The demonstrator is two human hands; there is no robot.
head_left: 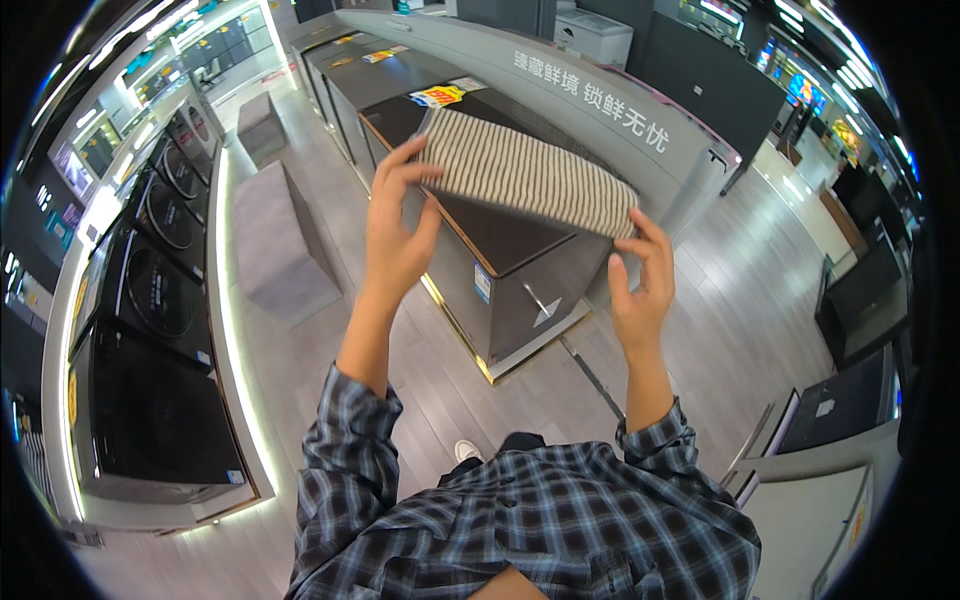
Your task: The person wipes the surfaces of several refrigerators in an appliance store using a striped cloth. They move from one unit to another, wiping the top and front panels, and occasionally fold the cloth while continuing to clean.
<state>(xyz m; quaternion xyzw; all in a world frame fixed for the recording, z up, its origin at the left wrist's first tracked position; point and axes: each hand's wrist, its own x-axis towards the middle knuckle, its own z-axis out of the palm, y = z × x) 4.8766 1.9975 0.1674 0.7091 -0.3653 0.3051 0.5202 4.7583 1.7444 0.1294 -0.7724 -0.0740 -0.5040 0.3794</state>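
Fingers (400, 157) of the left hand (396, 240) touch the striped cloth (525, 172) at its ten o'clock end, thumb spread apart; the right hand (644, 295) meets its four o'clock end, thumb near; whether either clamps, I cannot tell. Beneath lies a dark cabinet (505, 240); toward nine o'clock, a grey bench (272, 240), then black round-doored machines (162, 285).

A glowing strip (229, 310) edges the grey plank floor (740, 300) near boxy grey benches (272, 235).
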